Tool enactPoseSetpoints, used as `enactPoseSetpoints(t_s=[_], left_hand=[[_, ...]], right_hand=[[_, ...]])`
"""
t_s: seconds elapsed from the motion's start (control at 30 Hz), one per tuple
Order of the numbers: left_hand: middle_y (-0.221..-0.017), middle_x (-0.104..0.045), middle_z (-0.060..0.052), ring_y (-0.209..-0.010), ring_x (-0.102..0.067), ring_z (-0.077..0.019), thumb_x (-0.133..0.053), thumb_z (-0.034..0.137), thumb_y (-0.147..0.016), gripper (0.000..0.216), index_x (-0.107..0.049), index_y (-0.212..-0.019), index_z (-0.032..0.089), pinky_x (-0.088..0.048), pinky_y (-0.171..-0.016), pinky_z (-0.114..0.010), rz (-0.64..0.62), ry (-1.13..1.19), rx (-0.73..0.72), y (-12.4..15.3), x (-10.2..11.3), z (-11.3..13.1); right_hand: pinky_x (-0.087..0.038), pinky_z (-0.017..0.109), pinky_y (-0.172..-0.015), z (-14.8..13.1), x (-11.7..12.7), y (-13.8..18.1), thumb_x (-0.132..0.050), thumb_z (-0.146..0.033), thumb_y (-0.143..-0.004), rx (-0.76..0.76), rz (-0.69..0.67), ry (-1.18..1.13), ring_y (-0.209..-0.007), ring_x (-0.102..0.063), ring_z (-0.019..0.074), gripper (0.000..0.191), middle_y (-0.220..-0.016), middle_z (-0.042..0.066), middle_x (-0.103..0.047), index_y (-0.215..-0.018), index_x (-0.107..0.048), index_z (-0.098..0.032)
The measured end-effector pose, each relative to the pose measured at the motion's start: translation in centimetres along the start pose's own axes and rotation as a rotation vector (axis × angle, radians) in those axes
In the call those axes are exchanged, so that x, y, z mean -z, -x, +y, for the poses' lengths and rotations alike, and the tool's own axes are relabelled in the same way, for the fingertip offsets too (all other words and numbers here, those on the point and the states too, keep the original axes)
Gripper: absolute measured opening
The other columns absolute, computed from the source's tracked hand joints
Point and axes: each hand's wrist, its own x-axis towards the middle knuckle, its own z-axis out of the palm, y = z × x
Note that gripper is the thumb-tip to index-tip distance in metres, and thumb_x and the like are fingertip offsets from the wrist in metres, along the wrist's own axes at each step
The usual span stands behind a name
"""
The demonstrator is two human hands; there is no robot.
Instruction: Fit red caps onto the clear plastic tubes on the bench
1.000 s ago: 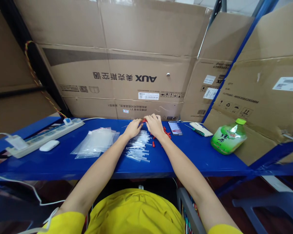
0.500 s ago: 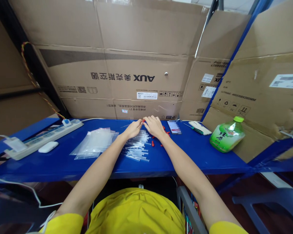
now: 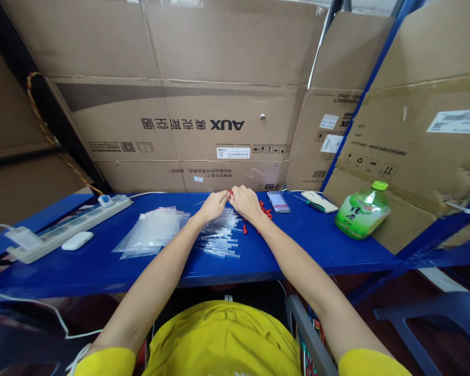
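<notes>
Barely shifted since a moment ago, left hand [image 3: 213, 205] and right hand [image 3: 246, 202] meet at the far middle of the blue metal shelf [image 3: 317, 245], fingertips pinched narrow on one small red plastic cap [image 3: 230, 192] (just beyond the heap of clear plastic tubes [image 3: 220, 238]).

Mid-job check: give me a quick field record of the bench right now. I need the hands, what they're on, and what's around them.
Left hand: fingertips meet the right hand's at a small red cap; exact grip too small to tell
Right hand: fingertips at the same cap
Under the hands: clear tubes in a loose pile on the blue bench
Right side: loose red caps, phone, tilted green bottle
Left side: plastic bags, power strip
Behind: cardboard boxes
</notes>
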Motion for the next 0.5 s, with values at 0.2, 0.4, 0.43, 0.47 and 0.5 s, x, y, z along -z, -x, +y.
enactPoseSetpoints(t_s=[0.2,0.4,0.43,0.47,0.5], left_hand=[[-0.086,-0.072,-0.007,-0.082,-0.063,-0.0193,-0.032,0.041,-0.106,0.04,-0.052,-0.077,0.021,-0.049,-0.082,-0.031,0.002,0.08,0.009,-0.09,-0.22,0.41],[-0.087,-0.072,-0.004,-0.085,-0.063,-0.0183,-0.031,0.044,-0.106,0.043,-0.053,-0.079,0.02,-0.048,-0.082,-0.028,-0.037,0.135,0.015,0.1,-0.07,0.45],[-0.088,-0.071,-0.004,-0.085,-0.063,-0.0185,-0.031,0.045,-0.106,0.042,-0.053,-0.08,0.02,-0.048,-0.082,-0.029,-0.033,0.133,0.018,0.19,-0.04,0.5],[-0.088,-0.071,-0.004,-0.085,-0.064,-0.019,-0.032,0.045,-0.106,0.04,-0.053,-0.082,0.02,-0.048,-0.081,-0.029,-0.018,0.128,0.026,0.3,-0.01,0.56],[-0.089,-0.071,-0.005,-0.085,-0.065,-0.0197,-0.034,0.045,-0.106,0.037,-0.054,-0.087,0.021,-0.047,-0.081,-0.03,0.005,0.121,0.041,0.42,0.01,0.62]], right_hand=[[-0.036,0.036,-0.085,0.05,0.18,0.15,-0.032,-0.031,-0.111,0.0,-0.014,-0.001,-0.106,-0.056,0.0283,0.032,-0.108,0.016,-0.072,-0.112,-0.061,-0.017],[-0.036,0.035,-0.084,0.35,-0.06,0.25,-0.035,-0.031,-0.11,0.003,-0.008,-0.025,-0.107,-0.056,0.0272,0.031,-0.107,0.014,-0.073,-0.11,-0.063,-0.018],[-0.036,0.035,-0.084,0.41,0.0,0.3,-0.035,-0.032,-0.11,0.002,-0.006,-0.03,-0.107,-0.056,0.027,0.031,-0.108,0.013,-0.073,-0.111,-0.063,-0.018],[-0.036,0.035,-0.084,0.48,0.1,0.35,-0.036,-0.034,-0.11,0.0,-0.004,-0.036,-0.107,-0.056,0.0267,0.031,-0.109,0.013,-0.073,-0.111,-0.062,-0.018],[-0.036,0.035,-0.085,0.54,0.22,0.41,-0.037,-0.035,-0.11,-0.003,-0.001,-0.042,-0.107,-0.057,0.0264,0.031,-0.11,0.013,-0.073,-0.112,-0.062,-0.018]])
